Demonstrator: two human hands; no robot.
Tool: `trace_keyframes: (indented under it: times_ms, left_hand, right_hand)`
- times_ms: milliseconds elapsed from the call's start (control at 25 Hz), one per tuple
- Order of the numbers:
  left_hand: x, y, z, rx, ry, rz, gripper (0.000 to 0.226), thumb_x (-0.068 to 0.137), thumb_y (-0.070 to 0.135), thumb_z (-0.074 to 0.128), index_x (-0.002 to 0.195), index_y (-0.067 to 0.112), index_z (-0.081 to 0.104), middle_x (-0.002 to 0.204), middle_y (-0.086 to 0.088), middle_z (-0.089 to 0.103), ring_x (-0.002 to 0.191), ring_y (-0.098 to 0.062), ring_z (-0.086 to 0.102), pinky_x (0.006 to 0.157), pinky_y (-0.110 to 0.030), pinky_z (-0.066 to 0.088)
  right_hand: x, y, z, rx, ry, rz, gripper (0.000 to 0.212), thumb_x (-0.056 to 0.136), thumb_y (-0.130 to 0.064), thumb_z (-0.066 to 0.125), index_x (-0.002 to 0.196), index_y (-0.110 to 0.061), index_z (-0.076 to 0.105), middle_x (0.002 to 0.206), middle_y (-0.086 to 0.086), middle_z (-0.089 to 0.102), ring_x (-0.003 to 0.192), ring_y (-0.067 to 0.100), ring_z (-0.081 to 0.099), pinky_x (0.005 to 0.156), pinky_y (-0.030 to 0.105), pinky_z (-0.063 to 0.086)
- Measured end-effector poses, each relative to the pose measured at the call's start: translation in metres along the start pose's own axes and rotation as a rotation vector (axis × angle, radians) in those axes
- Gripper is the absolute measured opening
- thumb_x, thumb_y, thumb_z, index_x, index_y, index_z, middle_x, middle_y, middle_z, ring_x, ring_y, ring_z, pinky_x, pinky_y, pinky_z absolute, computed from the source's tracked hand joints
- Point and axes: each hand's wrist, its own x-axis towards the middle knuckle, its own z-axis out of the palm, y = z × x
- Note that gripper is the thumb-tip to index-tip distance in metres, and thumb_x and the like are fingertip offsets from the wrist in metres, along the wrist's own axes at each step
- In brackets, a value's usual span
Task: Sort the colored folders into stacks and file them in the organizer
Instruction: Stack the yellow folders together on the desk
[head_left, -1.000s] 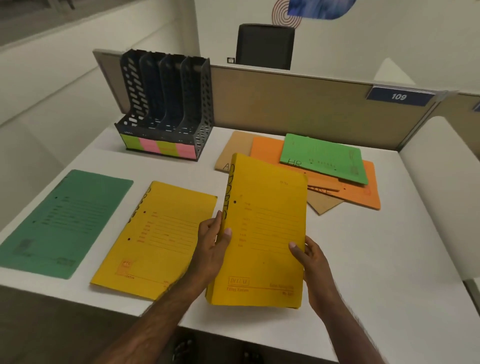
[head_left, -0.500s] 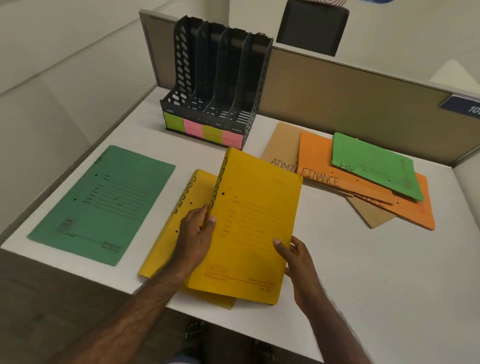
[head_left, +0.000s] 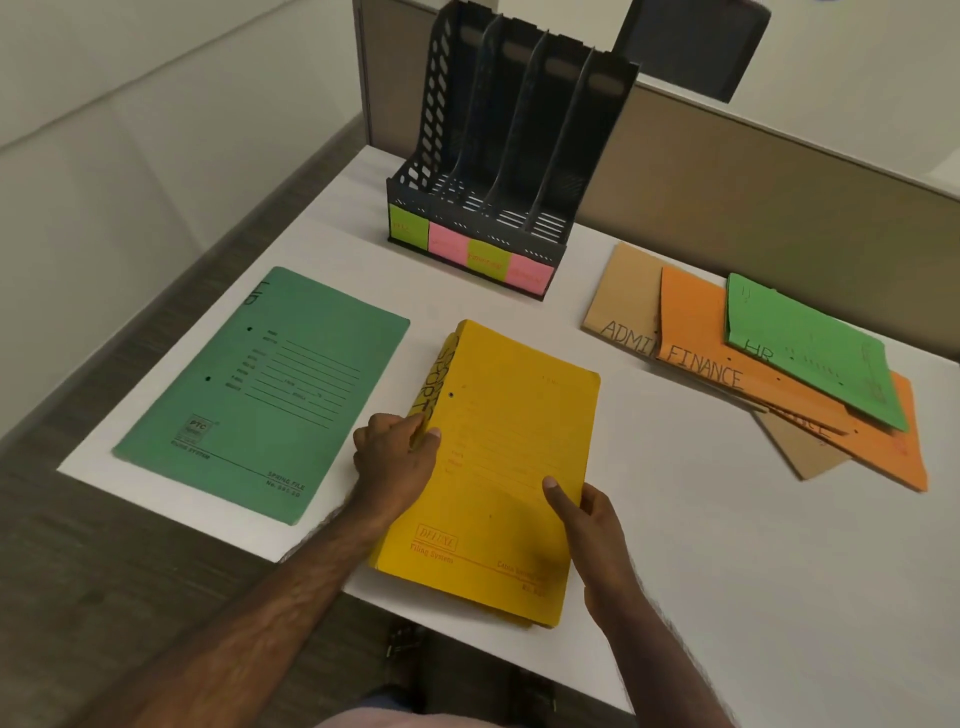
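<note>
We've got both hands on the yellow folder (head_left: 498, 467), which lies on top of a second yellow folder (head_left: 434, 374) near the front edge of the white desk (head_left: 727, 545); only a thin strip of the lower one shows along the left side & at the front corner. Our left hand (head_left: 397, 457) is curled over the left edge, fingers closed round the spine area where black lettering runs up the side. Our right hand (head_left: 592, 525) pinches the right edge lower down, thumb on top of the cover, other fingers tucked under (can't see how far under).

To the left, just beside the yellow pair w/ a gap of bare desk between, a dark green folder (head_left: 265, 389) lies flat by itself, front corner near the desk edge.

At the back stands the black organizer (head_left: 498, 156), upright, slots open toward us, w/ green and pink sticky labels (head_left: 470, 254) across its front lip; writing on them too blurred to read.

On the right, well apart from our hands, a fanned pile: a brown folder (head_left: 623, 296) marked ADMI… at the bottom, an orange folder (head_left: 696, 332) marked FINANCE over it, and a light green folder (head_left: 810, 348) marked HR on top. Another orange edge peeks out beneath.
</note>
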Motion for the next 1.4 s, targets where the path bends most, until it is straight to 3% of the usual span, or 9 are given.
trace_keyframes:
  times_ms: [200, 360, 600, 680, 760, 880, 1120, 1240, 1400]
  left_hand:
    - [0.008, -0.007, -0.002, 0.052, -0.003, 0.033, 0.044, 0.102, 0.039, 0.062, 0.139, 0.016, 0.065, 0.134, -0.008, 0.050, 0.127, -0.031, 0.038, 0.104, -0.043, 0.039]
    - [0.012, -0.010, -0.001, 0.076, -0.003, 0.061, 0.043, 0.101, 0.043, 0.063, 0.135, 0.017, 0.068, 0.133, -0.006, 0.050, 0.127, -0.030, 0.039, 0.102, -0.044, 0.039]
    - [0.013, -0.013, 0.002, 0.098, 0.033, 0.095, 0.044, 0.099, 0.046, 0.066, 0.130, 0.016, 0.071, 0.132, -0.005, 0.053, 0.126, -0.029, 0.041, 0.099, -0.046, 0.041]
    - [0.009, -0.010, 0.004, 0.122, 0.056, 0.136, 0.047, 0.098, 0.045, 0.066, 0.132, 0.012, 0.069, 0.137, -0.009, 0.053, 0.129, -0.031, 0.042, 0.099, -0.050, 0.041]
    - [0.004, -0.004, 0.008, 0.139, 0.090, 0.212, 0.050, 0.098, 0.041, 0.069, 0.135, 0.007, 0.065, 0.142, -0.013, 0.052, 0.132, -0.035, 0.044, 0.099, -0.053, 0.043]
    - [-0.002, 0.011, 0.016, 0.103, 0.134, 0.325, 0.053, 0.096, 0.033, 0.073, 0.138, 0.002, 0.061, 0.144, -0.019, 0.053, 0.133, -0.039, 0.047, 0.098, -0.056, 0.045]
    - [-0.010, 0.058, 0.053, 0.017, 0.093, 0.505, 0.056, 0.099, 0.033, 0.070, 0.146, 0.004, 0.057, 0.147, -0.017, 0.053, 0.137, -0.035, 0.047, 0.105, -0.052, 0.046]
    - [-0.014, 0.086, 0.077, -0.011, 0.035, 0.557, 0.057, 0.101, 0.036, 0.066, 0.148, 0.007, 0.055, 0.150, -0.013, 0.051, 0.140, -0.030, 0.044, 0.107, -0.050, 0.048]
    - [-0.022, 0.128, 0.113, -0.029, -0.034, 0.593, 0.058, 0.100, 0.037, 0.067, 0.148, 0.008, 0.054, 0.150, -0.011, 0.051, 0.141, -0.028, 0.043, 0.104, -0.044, 0.050]
  right_hand:
    - [-0.008, 0.006, 0.010, -0.075, 0.023, -0.016, 0.082, 0.085, -0.066, 0.066, 0.153, -0.023, 0.050, 0.125, -0.014, 0.057, 0.116, 0.017, 0.054, 0.096, 0.042, 0.043]
    - [-0.005, 0.010, 0.013, -0.095, 0.047, -0.014, 0.070, 0.094, -0.055, 0.069, 0.152, -0.019, 0.053, 0.112, -0.021, 0.057, 0.110, 0.016, 0.056, 0.094, 0.041, 0.044]
    - [-0.001, 0.016, 0.015, -0.216, 0.098, -0.060, 0.079, 0.089, -0.062, 0.069, 0.147, -0.010, 0.056, 0.142, 0.008, 0.061, 0.104, 0.018, 0.059, 0.091, 0.041, 0.049]
    - [-0.001, 0.017, 0.013, -0.247, 0.128, -0.064, 0.087, 0.086, -0.066, 0.069, 0.150, -0.009, 0.053, 0.149, 0.013, 0.056, 0.115, 0.025, 0.062, 0.099, 0.047, 0.052]
    - [-0.001, 0.020, 0.007, -0.291, 0.167, -0.046, 0.095, 0.089, -0.067, 0.070, 0.160, -0.011, 0.039, 0.160, 0.014, 0.044, 0.138, 0.036, 0.052, 0.113, 0.057, 0.047]
    - [-0.006, 0.025, -0.004, -0.335, 0.177, -0.054, 0.103, 0.087, -0.071, 0.069, 0.166, -0.019, 0.029, 0.169, 0.011, 0.030, 0.150, 0.034, 0.042, 0.118, 0.060, 0.043]
    - [-0.016, 0.019, -0.030, -0.362, 0.276, -0.134, 0.093, 0.083, -0.074, 0.070, 0.159, -0.032, 0.038, 0.165, -0.001, 0.036, 0.144, 0.022, 0.049, 0.112, 0.048, 0.050]
    - [-0.016, 0.016, -0.056, -0.387, 0.368, -0.180, 0.085, 0.088, -0.069, 0.071, 0.158, -0.035, 0.038, 0.164, -0.005, 0.037, 0.148, 0.019, 0.042, 0.116, 0.049, 0.046]
    - [-0.007, 0.009, -0.106, -0.395, 0.454, -0.216, 0.080, 0.091, -0.064, 0.071, 0.158, -0.033, 0.039, 0.162, -0.008, 0.037, 0.150, 0.016, 0.037, 0.116, 0.037, 0.038]
